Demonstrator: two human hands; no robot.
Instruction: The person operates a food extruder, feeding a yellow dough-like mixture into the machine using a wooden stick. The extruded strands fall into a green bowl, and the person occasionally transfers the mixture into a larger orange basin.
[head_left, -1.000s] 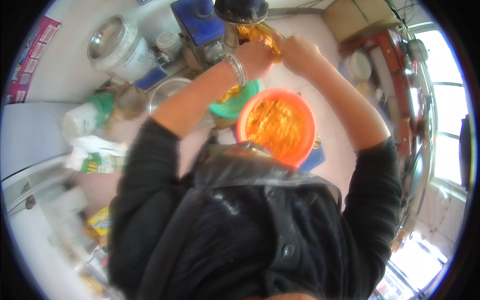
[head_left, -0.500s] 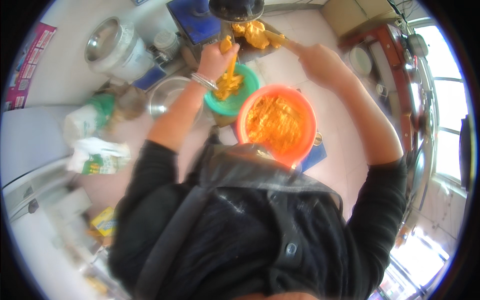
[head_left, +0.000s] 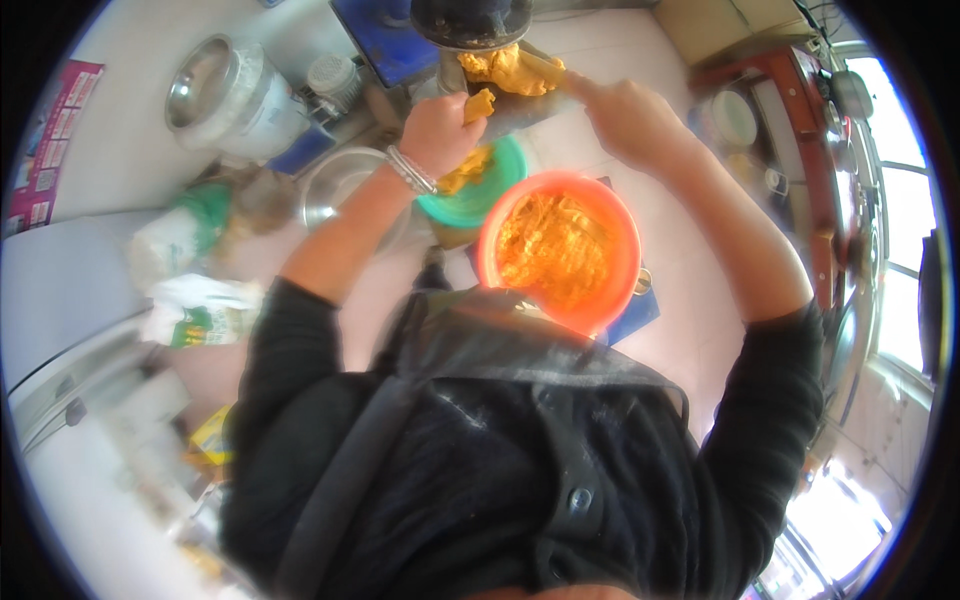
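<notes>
- left hand [head_left: 440, 130] closed on a lump of orange dough [head_left: 480, 103], held just above the green bowl [head_left: 490, 190]
- right hand [head_left: 625, 120] at the dough mass [head_left: 505, 68] under the dark machine outlet [head_left: 470, 20]; looks closed with one finger out, blurred, can't tell if it grips anything
- orange bowl [head_left: 560, 250] of shredded orange stuff sits just beside the green one, nearer the body
- steel bowl [head_left: 335, 190] left of the green bowl

A steel pot [head_left: 205, 85] sits on a white bucket [head_left: 262, 112] at upper left, a small jar [head_left: 333, 78] just beside it. A steel bowl [head_left: 335, 190] lies lower down, near a green-and-white bag [head_left: 185, 228] and a white packet [head_left: 200, 312]. At right, a white bowl [head_left: 735, 118] rests on a red wooden frame [head_left: 800, 150].
</notes>
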